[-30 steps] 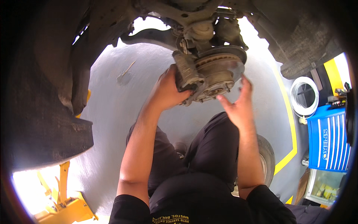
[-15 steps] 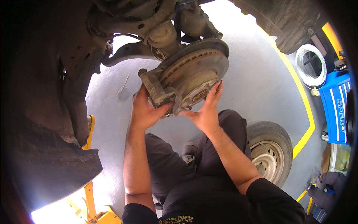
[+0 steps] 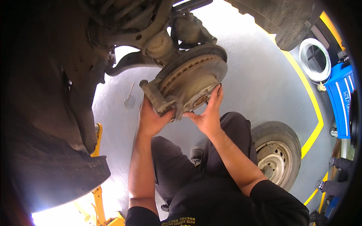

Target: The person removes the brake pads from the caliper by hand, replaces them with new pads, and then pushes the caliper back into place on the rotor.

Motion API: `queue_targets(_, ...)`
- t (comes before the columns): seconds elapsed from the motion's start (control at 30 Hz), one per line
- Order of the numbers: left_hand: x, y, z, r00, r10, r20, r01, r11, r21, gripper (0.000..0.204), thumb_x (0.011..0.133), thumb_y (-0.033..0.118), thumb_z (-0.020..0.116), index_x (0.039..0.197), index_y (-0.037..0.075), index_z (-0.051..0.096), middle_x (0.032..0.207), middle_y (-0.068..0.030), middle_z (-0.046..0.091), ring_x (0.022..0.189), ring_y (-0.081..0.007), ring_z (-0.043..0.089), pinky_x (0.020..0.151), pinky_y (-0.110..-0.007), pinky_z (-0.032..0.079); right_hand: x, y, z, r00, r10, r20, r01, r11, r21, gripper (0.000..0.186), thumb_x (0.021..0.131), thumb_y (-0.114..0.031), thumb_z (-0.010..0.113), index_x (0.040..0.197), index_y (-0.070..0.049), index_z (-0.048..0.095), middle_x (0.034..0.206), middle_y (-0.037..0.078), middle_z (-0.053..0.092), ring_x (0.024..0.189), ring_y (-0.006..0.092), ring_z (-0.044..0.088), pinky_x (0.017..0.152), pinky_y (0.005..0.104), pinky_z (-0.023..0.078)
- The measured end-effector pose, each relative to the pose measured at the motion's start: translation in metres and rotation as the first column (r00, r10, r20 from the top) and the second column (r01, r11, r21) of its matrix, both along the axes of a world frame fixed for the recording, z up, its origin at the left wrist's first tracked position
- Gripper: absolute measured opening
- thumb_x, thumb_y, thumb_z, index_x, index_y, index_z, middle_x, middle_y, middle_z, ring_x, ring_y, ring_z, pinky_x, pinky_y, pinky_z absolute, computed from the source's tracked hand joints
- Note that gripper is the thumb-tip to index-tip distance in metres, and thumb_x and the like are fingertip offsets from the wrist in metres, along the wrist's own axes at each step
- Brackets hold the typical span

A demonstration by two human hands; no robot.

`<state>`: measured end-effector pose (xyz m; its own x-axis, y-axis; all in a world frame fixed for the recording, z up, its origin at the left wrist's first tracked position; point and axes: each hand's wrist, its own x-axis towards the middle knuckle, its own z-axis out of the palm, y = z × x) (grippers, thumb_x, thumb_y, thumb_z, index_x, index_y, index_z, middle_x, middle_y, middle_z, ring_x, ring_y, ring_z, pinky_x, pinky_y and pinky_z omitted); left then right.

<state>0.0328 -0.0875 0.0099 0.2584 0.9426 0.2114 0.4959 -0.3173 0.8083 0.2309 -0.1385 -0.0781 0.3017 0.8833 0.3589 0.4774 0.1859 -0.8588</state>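
Observation:
My left hand (image 3: 151, 118) is wrapped round the lower left of a dusty brake caliper (image 3: 157, 97), its thumb pressed at the caliper's lower end. Beside the caliper is a worn, grimy brake disc (image 3: 207, 69) with a hub (image 3: 200, 98) facing down toward me. My right hand (image 3: 207, 118) grips this hub, fingers along its right rim and thumb at the lower left edge by the caliper. A curved suspension arm (image 3: 132, 62) and the knuckle (image 3: 156, 47) are above and behind the disc.
The wheel-well liner (image 3: 45, 124) fills the left. A yellow jack (image 3: 98, 199) stands lower left. A removed wheel (image 3: 284, 160) lies right of my knee. A blue tool cabinet (image 3: 337, 101) and coiled hose (image 3: 328, 62) are at the right, with a co-worker's dark-clothed arm (image 3: 335, 188) at the lower right edge.
My right hand has moved up and left onto the hub. The disc and caliper appear further left as the view shifted, and the wheel and co-worker's arm show more.

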Motion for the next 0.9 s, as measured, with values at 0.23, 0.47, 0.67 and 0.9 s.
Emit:
queue_targets(0.23, -0.004, -0.003, -0.003, 1.000, -0.012, 0.015, 0.011, 1.000, 0.011, 0.082, 0.071, 0.010, 0.087, 0.142, 0.001, 0.047, 0.129, -0.0163, 0.064, 0.121, -0.0281, 0.063, 0.103, -0.039, 0.049, 0.003, -0.007, 0.011, 0.998, -0.003, 0.055, 0.007, 0.998, -0.067, 0.145, 0.064, -0.032, 0.098, 0.158, 0.006, -0.006, 0.158, 0.044, -0.002, 0.147, 0.0608, 0.017, 0.118, 0.0559, 0.034)
queue_targets(0.47, -0.008, -0.002, -0.013, 0.996, -0.039, 0.080, 0.040, 0.999, -0.003, 0.086, 0.072, 0.011, 0.088, 0.146, 0.000, 0.044, 0.133, -0.0155, 0.064, 0.123, -0.0274, 0.061, 0.107, -0.040, 0.046, 0.023, -0.014, 0.007, 0.995, 0.029, 0.096, -0.036, 0.997, 0.069, 0.133, 0.075, -0.041, 0.090, 0.159, 0.003, -0.003, 0.159, 0.044, -0.004, 0.150, 0.0585, 0.009, 0.120, 0.0630, 0.022)
queue_targets(0.67, -0.010, -0.007, 0.009, 0.999, -0.013, -0.045, 0.006, 0.987, -0.160, 0.095, 0.070, 0.011, 0.092, 0.148, 0.001, 0.038, 0.141, -0.0145, 0.055, 0.133, -0.0269, 0.051, 0.112, -0.041, 0.041, 0.097, 0.039, 0.060, 0.992, 0.081, -0.099, -0.068, 0.990, 0.123, 0.110, 0.087, -0.053, 0.076, 0.161, -0.003, 0.012, 0.166, 0.031, 0.008, 0.154, 0.0472, 0.012, 0.123, 0.0591, 0.019)
queue_targets(0.9, -0.011, -0.014, 0.018, 0.983, 0.040, -0.180, -0.042, 0.999, -0.007, 0.091, 0.070, 0.017, 0.092, 0.144, 0.001, 0.041, 0.142, -0.0193, 0.052, 0.130, -0.0342, 0.055, 0.109, -0.046, 0.046, 0.129, 0.166, 0.159, 0.735, 0.375, -0.564, -0.550, 0.817, -0.172, 0.097, 0.086, -0.056, 0.074, 0.159, -0.007, 0.032, 0.161, 0.021, 0.036, 0.149, 0.0359, 0.032, 0.122, 0.0480, 0.025)
